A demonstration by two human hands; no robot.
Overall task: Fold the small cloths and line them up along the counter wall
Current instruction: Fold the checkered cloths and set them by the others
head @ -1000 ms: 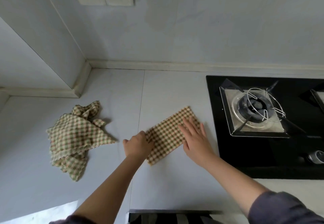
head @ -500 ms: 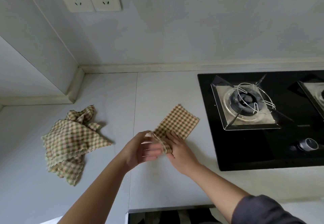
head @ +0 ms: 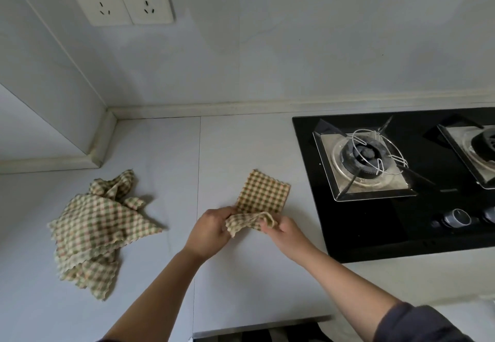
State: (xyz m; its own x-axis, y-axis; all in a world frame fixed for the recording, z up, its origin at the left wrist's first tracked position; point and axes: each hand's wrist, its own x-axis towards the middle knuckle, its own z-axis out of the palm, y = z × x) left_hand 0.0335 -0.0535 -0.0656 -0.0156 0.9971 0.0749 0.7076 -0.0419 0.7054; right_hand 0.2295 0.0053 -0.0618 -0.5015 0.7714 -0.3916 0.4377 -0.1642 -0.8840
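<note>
The pale counter (head: 241,274) carried a crumpled pile of checked cloths (head: 99,231) at left, a checked cloth (head: 263,194) partly flat at centre, a black hob (head: 375,223) at right.

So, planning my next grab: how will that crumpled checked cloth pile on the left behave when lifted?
Probably floppy: the cloth pile lies rumpled, corners curling. Likely light, like the half-folded cloth sagging at its lifted edge. Its loose layers may separate.
</note>
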